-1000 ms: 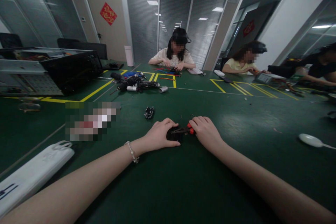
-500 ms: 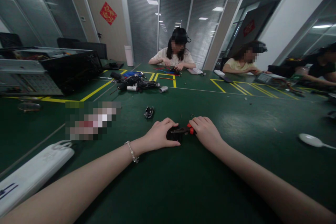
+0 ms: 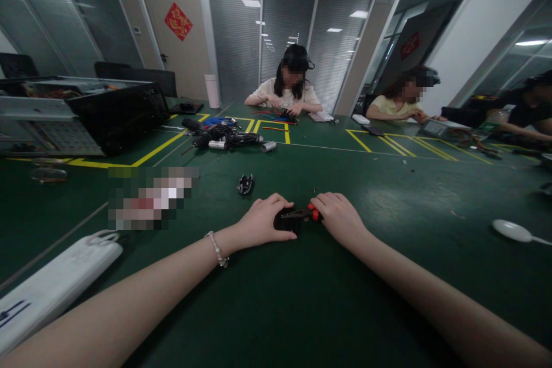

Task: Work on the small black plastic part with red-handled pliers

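Observation:
My left hand (image 3: pixel 266 221) grips a small black part (image 3: pixel 283 224) on the green tabletop, thumb on the near side and fingers on the far side. What kind of part it is, I cannot make out. In my right hand (image 3: pixel 340 215) are pliers (image 3: pixel 302 214) with red handles, fingers closed round the grips. Their dark jaws point left and lie over the black part; whether they pinch it is unclear. A few tiny screws (image 3: pixel 317 189) lie just beyond the pliers. Farther left sits a small black-and-silver piece (image 3: pixel 245 184).
A white power strip (image 3: pixel 64 276) lies at the left, below a blurred-out item. An open computer case (image 3: pixel 116 118) stands behind it. Dark tools and cables (image 3: pixel 224 135) are heaped mid-table. A white spoon (image 3: pixel 512 230) lies at right. Co-workers, one a person (image 3: pixel 297 89) opposite, sit beyond.
My hands, the pliers and the black part hold almost the same position. The whole view has shifted very slightly; nothing has been taken up or let go.

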### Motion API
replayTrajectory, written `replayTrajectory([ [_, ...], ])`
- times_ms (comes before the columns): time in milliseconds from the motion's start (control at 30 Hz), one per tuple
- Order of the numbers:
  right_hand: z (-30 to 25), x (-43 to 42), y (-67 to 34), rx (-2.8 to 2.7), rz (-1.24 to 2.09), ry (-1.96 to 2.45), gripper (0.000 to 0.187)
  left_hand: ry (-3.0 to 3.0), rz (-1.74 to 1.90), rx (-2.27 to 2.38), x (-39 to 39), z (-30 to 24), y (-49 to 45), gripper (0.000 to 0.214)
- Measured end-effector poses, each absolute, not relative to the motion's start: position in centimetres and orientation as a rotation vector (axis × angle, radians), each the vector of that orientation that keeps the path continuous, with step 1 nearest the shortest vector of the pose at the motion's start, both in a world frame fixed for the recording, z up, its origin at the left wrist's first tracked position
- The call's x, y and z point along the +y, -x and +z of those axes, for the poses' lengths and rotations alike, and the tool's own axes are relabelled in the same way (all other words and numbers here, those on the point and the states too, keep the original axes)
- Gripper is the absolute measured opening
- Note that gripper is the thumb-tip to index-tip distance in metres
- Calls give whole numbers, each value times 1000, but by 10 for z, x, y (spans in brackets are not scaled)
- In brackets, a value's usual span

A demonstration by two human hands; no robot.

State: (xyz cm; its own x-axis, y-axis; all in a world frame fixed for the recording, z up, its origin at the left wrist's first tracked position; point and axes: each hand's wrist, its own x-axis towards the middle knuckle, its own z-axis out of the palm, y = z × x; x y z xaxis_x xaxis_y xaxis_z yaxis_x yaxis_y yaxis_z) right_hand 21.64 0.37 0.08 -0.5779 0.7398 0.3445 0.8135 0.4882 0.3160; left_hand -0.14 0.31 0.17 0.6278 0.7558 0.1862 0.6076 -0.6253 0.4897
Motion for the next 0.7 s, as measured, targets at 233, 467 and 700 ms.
replayTrajectory([
  [233, 0, 3, -217, -2541, -747, 1330, 25, -2493, 555, 1068, 2, 2, 1, 63],
  [467, 1, 2, -217, -2530, -733, 1324, 25, -2483, 551, 1063, 3, 4, 1, 63],
  [700, -2, 5, -221, -2510, -636, 1285, 36, -2485, 558, 1064, 3, 4, 1, 63],
])
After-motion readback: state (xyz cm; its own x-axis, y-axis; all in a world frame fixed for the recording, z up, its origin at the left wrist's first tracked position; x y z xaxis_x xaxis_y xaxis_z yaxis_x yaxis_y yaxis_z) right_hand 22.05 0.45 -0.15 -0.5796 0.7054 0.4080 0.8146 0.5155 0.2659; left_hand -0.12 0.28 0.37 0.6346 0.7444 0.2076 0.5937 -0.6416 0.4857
